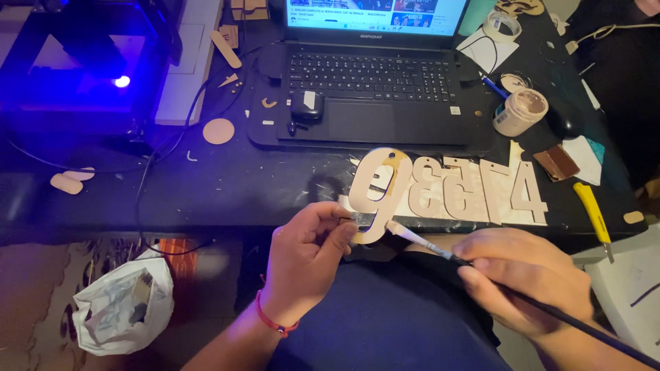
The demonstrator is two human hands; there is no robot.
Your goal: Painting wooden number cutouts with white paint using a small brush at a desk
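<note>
Left hand (pixel 306 251) pinching; right hand (pixel 526 275) curled closed.

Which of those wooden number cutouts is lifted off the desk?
The rounded cutout pinched in the left hand, brush at its lower edge; the other cutouts lie flat.

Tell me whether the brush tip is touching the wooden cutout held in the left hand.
Touching. The head view shows the paintbrush tip meeting the lower edge of the wooden cutout, beside the left hand.
</note>
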